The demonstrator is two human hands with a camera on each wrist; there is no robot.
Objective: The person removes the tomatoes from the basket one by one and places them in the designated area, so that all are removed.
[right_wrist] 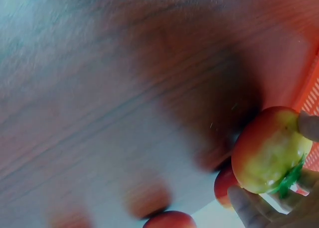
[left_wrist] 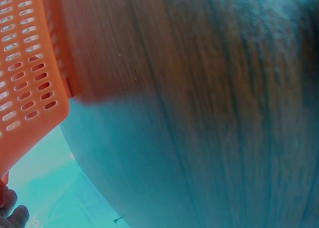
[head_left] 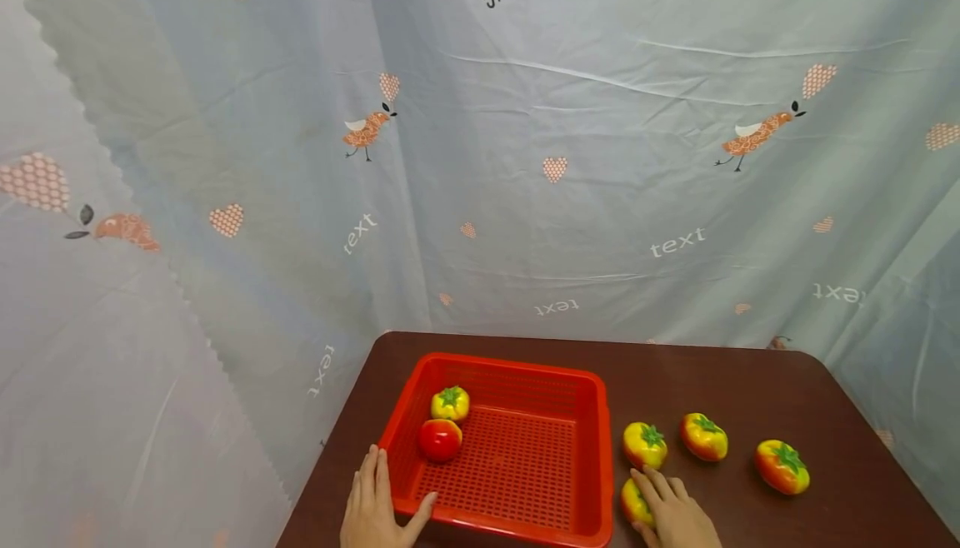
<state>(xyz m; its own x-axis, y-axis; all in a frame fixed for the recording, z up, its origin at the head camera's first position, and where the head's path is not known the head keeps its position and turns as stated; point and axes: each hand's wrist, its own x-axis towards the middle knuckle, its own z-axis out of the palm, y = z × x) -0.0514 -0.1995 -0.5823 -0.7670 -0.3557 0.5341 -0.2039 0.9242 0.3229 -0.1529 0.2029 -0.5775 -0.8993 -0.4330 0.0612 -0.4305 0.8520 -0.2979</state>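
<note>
A red plastic basket (head_left: 600, 448) with a perforated floor sits on the table. Inside it, at the left, lie a yellow tomato (head_left: 450, 405) with a green top and a red tomato (head_left: 440, 440). My left hand (head_left: 381, 506) rests at the basket's front left corner, fingers straight along the rim and thumb spread. Just right of the basket, my right hand (head_left: 675, 510) holds a yellow-red tomato (right_wrist: 266, 151) between thumb and fingers. Another yellow-red tomato (head_left: 643, 445) lies just beyond those fingers. Whether the held one touches the table is unclear.
Farther right on the dark brown table (head_left: 750, 381) lie two more yellow-red tomatoes, a nearer one (head_left: 703, 437) and an outer one (head_left: 782, 466). A patterned grey-blue curtain (head_left: 525, 240) hangs behind the table and along its left side.
</note>
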